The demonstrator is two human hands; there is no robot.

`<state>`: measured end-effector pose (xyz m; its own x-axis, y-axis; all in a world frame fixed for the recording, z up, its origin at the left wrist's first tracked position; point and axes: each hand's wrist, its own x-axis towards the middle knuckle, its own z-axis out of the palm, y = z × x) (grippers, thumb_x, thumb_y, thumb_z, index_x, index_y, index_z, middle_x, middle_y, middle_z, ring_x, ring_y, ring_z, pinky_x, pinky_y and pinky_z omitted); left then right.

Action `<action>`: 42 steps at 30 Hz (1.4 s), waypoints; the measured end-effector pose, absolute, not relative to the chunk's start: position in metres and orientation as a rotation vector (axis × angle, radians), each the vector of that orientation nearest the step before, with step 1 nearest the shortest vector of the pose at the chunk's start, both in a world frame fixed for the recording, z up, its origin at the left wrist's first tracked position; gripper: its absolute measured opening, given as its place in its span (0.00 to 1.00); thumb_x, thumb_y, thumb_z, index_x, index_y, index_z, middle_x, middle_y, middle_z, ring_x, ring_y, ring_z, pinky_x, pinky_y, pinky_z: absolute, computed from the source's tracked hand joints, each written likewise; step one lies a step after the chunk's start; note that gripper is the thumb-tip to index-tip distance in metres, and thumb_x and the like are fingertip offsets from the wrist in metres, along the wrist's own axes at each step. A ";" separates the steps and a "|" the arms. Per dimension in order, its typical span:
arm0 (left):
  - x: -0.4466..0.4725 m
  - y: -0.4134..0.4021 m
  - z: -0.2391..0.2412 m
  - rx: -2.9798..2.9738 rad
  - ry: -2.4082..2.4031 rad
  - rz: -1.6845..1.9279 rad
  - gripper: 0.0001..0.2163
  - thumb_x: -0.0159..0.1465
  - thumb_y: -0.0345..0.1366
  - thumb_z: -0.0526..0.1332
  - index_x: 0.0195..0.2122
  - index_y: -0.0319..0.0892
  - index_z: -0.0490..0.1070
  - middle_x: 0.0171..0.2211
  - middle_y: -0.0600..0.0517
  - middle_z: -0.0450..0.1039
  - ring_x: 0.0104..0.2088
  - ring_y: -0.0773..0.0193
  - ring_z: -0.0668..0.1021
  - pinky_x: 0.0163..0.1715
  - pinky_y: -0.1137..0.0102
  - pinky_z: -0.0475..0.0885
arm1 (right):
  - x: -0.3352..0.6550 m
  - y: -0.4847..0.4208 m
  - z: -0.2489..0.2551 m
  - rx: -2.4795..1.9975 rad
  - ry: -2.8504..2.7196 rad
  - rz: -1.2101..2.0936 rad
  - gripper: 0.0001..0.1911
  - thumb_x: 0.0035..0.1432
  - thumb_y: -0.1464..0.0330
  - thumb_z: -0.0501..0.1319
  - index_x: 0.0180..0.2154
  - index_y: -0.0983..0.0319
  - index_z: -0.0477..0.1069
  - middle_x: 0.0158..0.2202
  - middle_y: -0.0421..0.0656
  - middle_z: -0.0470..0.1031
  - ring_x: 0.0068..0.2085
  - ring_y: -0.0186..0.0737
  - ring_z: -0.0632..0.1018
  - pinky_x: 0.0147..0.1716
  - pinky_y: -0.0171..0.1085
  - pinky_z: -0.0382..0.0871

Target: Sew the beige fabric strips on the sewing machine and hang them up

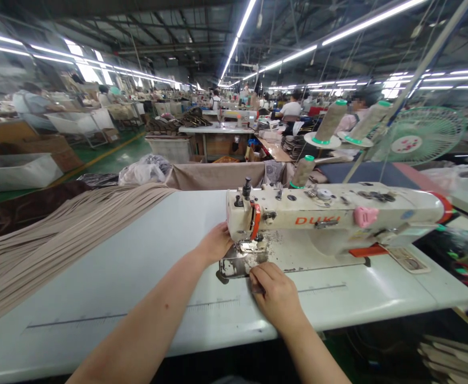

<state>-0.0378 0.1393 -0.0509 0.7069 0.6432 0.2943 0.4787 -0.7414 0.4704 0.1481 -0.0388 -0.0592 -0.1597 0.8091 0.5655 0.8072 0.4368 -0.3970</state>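
A white sewing machine (pixel 324 213) with orange lettering stands on the pale table (pixel 145 266). My left hand (pixel 216 244) reaches to the left side of its needle head, and the fingertips are hidden behind the head. Just in front of the worn metal bed (pixel 239 264), my right hand (pixel 276 290) rests with its fingers curled and pressed together. Whatever those fingers hold, if anything, cannot be made out. The presser foot area (pixel 253 245) lies between my two hands.
Long beige fabric strips (pixel 77 229) cover the table's left side. Thread cones (pixel 330 122) stand behind the machine, beside a green fan (pixel 421 136). A pink object (pixel 365 216) sits on the machine arm. A beige cloth-lined bin (pixel 217 176) borders the far edge. Other people work farther back.
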 end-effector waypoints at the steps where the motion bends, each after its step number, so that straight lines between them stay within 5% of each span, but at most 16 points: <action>1: -0.041 0.138 -0.050 2.569 0.902 0.630 0.15 0.71 0.37 0.58 0.57 0.45 0.76 0.60 0.47 0.74 0.63 0.53 0.71 0.68 0.57 0.64 | 0.148 -0.039 -0.059 -1.369 -1.952 0.007 0.09 0.69 0.75 0.56 0.42 0.61 0.75 0.38 0.47 0.76 0.43 0.47 0.75 0.45 0.42 0.71; 7: -0.060 0.130 -0.045 2.540 0.959 0.558 0.05 0.66 0.36 0.66 0.39 0.46 0.82 0.43 0.49 0.82 0.47 0.56 0.79 0.54 0.61 0.73 | 0.147 -0.040 -0.057 -1.419 -1.956 0.006 0.09 0.69 0.75 0.56 0.40 0.61 0.74 0.37 0.46 0.75 0.41 0.46 0.74 0.42 0.42 0.69; 20: -0.061 0.099 -0.035 2.362 1.188 0.470 0.06 0.64 0.32 0.66 0.37 0.48 0.83 0.37 0.54 0.77 0.33 0.66 0.77 0.36 0.71 0.70 | 0.146 -0.041 -0.056 -1.471 -1.990 -0.019 0.07 0.66 0.77 0.60 0.39 0.61 0.73 0.37 0.45 0.75 0.42 0.45 0.74 0.42 0.41 0.68; 42: -0.013 0.030 -0.032 2.136 1.512 0.385 0.08 0.65 0.35 0.63 0.43 0.39 0.76 0.43 0.43 0.72 0.41 0.55 0.79 0.46 0.62 0.75 | 0.148 -0.042 -0.058 -1.495 -1.920 -0.004 0.08 0.63 0.77 0.59 0.40 0.60 0.73 0.38 0.45 0.76 0.42 0.46 0.75 0.42 0.41 0.69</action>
